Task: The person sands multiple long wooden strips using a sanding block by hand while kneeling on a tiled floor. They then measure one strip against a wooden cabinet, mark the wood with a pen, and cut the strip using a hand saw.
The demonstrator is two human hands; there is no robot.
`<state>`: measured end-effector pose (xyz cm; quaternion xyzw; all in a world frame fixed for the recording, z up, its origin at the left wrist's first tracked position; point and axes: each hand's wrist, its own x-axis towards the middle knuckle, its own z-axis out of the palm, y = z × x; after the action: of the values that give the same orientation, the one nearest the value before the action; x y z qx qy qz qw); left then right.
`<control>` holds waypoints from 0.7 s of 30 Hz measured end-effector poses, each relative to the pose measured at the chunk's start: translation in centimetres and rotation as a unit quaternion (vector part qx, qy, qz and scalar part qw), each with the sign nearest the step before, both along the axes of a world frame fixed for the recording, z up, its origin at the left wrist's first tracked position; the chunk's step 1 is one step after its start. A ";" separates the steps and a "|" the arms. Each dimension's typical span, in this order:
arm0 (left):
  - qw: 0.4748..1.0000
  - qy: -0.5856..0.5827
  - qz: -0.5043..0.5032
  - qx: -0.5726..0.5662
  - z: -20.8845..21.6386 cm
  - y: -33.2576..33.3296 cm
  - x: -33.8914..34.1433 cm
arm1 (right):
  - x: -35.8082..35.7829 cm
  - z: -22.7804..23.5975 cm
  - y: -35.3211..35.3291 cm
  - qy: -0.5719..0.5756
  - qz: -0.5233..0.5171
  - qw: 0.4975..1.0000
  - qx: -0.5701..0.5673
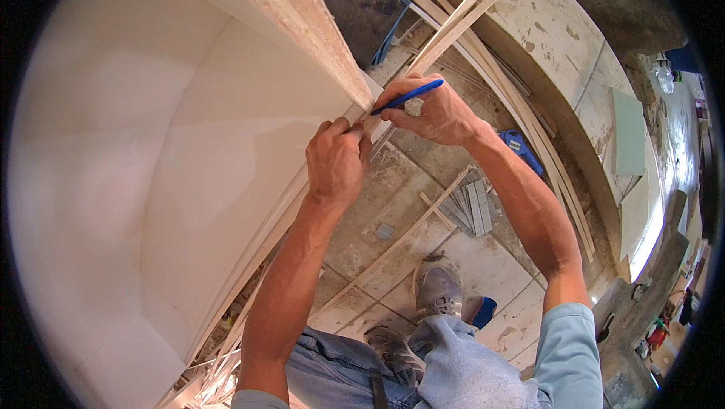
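Note:
My right hand [438,116] grips a blue pen [414,94], its tip down at the corner of a large white panel [211,152]. Beside it, my left hand [336,158] has its fingers curled over a narrow wooden strip at that panel's edge. The strip's far part [453,30] seems to run up to the upper right, passing behind my right hand. A rough-edged board [291,20] rises from the same corner toward the top. My left fingertips are partly hidden.
Long wooden strips [521,118] lie along the curved ledge [581,69] on the right. A blue tool [521,151] and grey tile strips [474,205] rest on the tiled floor. A dark blue-edged sheet [355,9] stands at the top. My shoes [438,284] are below.

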<state>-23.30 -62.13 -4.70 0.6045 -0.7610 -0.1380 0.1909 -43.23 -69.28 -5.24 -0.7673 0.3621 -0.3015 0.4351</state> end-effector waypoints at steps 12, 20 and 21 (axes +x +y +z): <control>1.000 0.006 0.002 -0.009 -0.1 0.0 0.0 | 0.1 -0.2 -0.1 -0.003 0.002 1.000 0.005; 1.000 0.008 0.008 0.006 0.2 0.0 -0.1 | -0.1 -0.3 -0.1 0.008 -0.002 1.000 0.008; 1.000 0.007 0.008 0.002 0.2 0.0 -0.1 | 0.0 -0.4 0.0 0.006 -0.003 1.000 -0.004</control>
<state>-23.43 -62.09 -4.53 0.6099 -0.7545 -0.1427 0.1960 -43.27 -69.33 -5.63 -0.7694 0.3657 -0.2999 0.4294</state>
